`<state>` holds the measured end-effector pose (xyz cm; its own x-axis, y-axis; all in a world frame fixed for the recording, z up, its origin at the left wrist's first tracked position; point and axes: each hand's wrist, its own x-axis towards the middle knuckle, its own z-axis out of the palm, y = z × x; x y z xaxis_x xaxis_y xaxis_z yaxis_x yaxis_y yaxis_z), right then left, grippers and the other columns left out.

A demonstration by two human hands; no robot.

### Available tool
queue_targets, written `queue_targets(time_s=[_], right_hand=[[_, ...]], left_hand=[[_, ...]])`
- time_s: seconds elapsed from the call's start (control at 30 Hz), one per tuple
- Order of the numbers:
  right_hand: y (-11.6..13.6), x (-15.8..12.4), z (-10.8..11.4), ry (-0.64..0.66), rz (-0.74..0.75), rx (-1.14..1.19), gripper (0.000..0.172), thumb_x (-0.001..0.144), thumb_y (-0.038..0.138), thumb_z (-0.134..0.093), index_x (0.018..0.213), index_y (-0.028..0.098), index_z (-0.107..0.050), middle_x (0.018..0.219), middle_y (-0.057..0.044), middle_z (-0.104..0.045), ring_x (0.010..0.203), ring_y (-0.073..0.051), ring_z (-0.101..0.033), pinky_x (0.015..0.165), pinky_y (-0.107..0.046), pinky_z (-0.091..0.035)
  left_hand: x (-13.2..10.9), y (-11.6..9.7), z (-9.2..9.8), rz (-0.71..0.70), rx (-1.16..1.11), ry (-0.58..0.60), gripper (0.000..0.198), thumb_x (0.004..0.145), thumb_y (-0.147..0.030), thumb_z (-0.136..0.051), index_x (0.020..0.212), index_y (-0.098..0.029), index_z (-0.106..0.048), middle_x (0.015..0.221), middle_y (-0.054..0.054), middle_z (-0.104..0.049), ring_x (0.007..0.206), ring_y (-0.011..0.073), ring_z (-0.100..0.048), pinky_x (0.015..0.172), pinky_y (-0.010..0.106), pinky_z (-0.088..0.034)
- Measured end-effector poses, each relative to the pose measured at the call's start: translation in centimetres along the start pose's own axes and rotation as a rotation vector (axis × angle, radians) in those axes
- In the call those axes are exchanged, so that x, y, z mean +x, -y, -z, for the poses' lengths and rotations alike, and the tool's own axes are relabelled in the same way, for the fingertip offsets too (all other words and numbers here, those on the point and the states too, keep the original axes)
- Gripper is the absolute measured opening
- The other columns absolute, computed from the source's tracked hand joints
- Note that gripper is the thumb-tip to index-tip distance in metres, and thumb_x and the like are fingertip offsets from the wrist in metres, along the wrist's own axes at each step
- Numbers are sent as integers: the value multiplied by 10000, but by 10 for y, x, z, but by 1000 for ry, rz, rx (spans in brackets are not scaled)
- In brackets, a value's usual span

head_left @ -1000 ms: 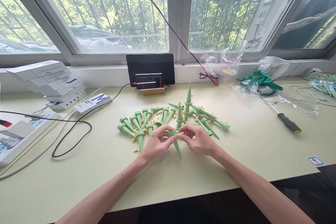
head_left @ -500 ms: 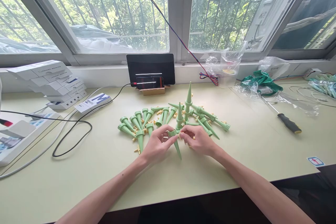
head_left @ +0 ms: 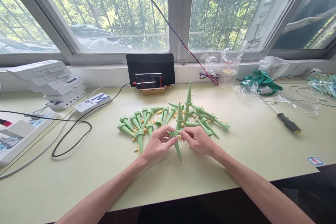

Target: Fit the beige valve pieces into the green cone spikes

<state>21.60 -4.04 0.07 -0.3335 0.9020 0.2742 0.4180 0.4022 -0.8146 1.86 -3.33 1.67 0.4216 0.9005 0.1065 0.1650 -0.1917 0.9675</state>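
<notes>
My left hand [head_left: 158,143] is closed round the collar of a green plant watering spike [head_left: 178,151], whose point hangs down toward the table. Against that collar, my right hand [head_left: 198,140] pinches a small yellow valve [head_left: 180,137] between thumb and fingertips; its inner end is hidden. Just beyond the hands, one green spike [head_left: 179,114] points up, and a taller one [head_left: 189,94] rises behind it. More spikes with yellow valves lie fanned out to the left [head_left: 140,140] and others lie to the right [head_left: 207,126].
At the back a tablet [head_left: 151,64] leans on the sill with a phone [head_left: 149,82] before it. Stacked white boxes [head_left: 52,80] and a power strip [head_left: 31,136] stand left, with a black cable [head_left: 90,126]. A screwdriver [head_left: 288,122] and green plastic bundle [head_left: 262,83] lie right.
Both hands stay nearly in place. The held spike has shifted very slightly, and the right fingers have moved a little at the yellow valve.
</notes>
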Motion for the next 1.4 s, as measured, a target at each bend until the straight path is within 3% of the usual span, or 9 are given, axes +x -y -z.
queue_targets(time_s=[0.13, 0.37, 0.63, 0.9, 1.2, 1.4], right_hand=[[1, 1, 1, 2, -5, 29, 382, 988, 400, -487, 680, 181, -551, 555, 32, -471, 509, -105, -393, 516, -257, -318], [4, -1, 3, -1, -12, 74, 220, 945, 392, -567, 898, 182, -612, 659, 24, -525, 539, -104, -399, 500, -245, -329], [5, -2, 3, -11, 11, 69, 149, 920, 332, -588, 904, 185, -593, 653, 30, -496, 549, -108, -406, 511, -250, -339], [3, -1, 1, 23, 6, 90, 186, 954, 309, -529, 814, 191, -559, 627, 29, -490, 531, -107, -386, 504, -252, -319], [2, -1, 1, 8, 6, 3, 377, 988, 379, -471, 668, 190, -527, 556, 37, -419, 504, -108, -343, 497, -266, -287], [0, 0, 0, -14, 8, -9, 433, 1006, 409, -443, 654, 187, -563, 539, 24, -476, 495, -113, -384, 506, -272, -311]], left_hand=[[0, 1, 1, 6, 19, -10, 271, 831, -395, -698, 934, -164, -600, 561, -72, -408, 462, 63, -402, 422, 186, -346], [1, 2, 1, 9, 49, -39, 281, 832, -409, -694, 942, -165, -610, 556, -68, -421, 465, 65, -406, 420, 184, -342], [0, 1, 1, 13, 23, -45, 288, 818, -415, -709, 937, -169, -618, 544, -67, -436, 451, 70, -415, 409, 188, -345], [0, -2, 0, 18, 34, -60, 304, 798, -438, -723, 917, -174, -629, 553, -59, -460, 486, 92, -474, 447, 204, -388], [0, -1, -1, -9, 52, -35, 282, 816, -413, -703, 919, -166, -617, 595, -51, -450, 524, 88, -470, 447, 190, -387], [0, -1, -1, -8, 36, -34, 276, 816, -407, -708, 914, -166, -616, 578, -50, -449, 512, 87, -474, 426, 184, -372]])
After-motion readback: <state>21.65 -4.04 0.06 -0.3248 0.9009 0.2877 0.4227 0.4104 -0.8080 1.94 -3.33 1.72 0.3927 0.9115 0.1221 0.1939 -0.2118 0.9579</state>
